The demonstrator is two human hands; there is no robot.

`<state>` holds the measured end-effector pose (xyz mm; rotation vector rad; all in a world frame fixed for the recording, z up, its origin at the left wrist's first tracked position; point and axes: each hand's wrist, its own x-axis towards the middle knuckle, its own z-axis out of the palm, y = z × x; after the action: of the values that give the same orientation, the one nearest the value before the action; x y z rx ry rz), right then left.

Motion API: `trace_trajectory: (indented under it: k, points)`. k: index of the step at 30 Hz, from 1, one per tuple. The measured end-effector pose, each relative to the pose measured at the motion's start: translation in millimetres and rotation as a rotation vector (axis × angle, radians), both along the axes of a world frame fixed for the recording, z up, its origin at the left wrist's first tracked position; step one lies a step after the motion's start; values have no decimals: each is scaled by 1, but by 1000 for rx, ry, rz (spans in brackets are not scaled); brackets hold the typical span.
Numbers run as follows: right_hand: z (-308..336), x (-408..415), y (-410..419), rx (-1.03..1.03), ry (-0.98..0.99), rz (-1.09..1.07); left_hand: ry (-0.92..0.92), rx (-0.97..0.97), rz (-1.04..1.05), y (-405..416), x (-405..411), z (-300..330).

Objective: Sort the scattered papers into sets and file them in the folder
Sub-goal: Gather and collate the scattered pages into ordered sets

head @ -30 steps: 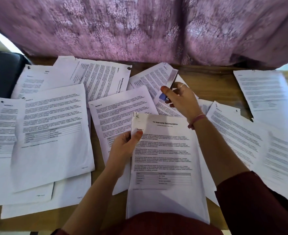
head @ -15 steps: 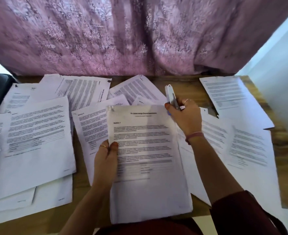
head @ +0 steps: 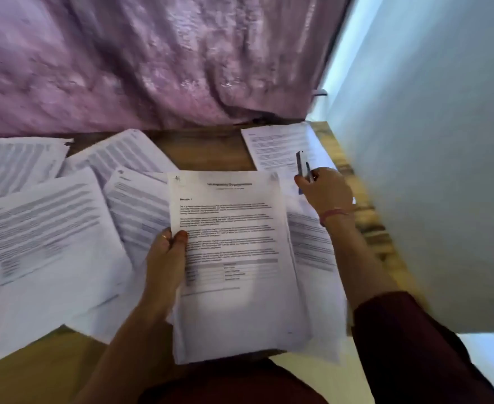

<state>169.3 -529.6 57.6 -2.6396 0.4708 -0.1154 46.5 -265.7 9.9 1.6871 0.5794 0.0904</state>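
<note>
My left hand (head: 166, 259) grips the left edge of a stapled paper set (head: 234, 258), thumb on top, holding it in front of me over the table. The top page carries a title, text blocks and a small table. To the right, my right hand (head: 324, 193) holds a small stapler (head: 301, 167) upright above the sheets near the table's right edge. Several loose printed papers (head: 44, 234) lie scattered on the wooden table (head: 205, 150) to the left and behind. More sheets (head: 280, 144) lie at the back right. No folder is in view.
A pink patterned curtain (head: 141, 68) hangs right behind the table. A pale wall (head: 432, 170) runs close along the table's right side. The table's front edge is near my body, and papers overhang it at the left.
The view has swung to the right. My right hand has carried the stapler from the middle of the table toward its right edge. The left hand still holds the stapled set.
</note>
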Motion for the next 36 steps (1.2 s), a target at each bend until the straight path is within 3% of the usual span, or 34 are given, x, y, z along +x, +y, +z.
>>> trace_trajectory:
  k: [9, 15, 25, 29, 33, 36]
  points:
    - [-21, 53, -111, -250, 116, -65, -5, 22, -15, -74, 32, 0]
    - [-34, 77, -117, -412, 119, 21, 12, 50, -9, -92, 45, -3]
    - [-39, 89, -123, -489, 96, 106, -3, 52, -19, -115, 59, -5]
    - [-33, 78, -111, -403, 67, 114, -27, 24, -14, -115, 55, -5]
    - [-19, 49, -79, -298, -117, 173, -38, -18, 18, -105, 47, -3]
    - [-12, 25, -52, 161, -190, 176, -46, -50, 39, -91, 41, 1]
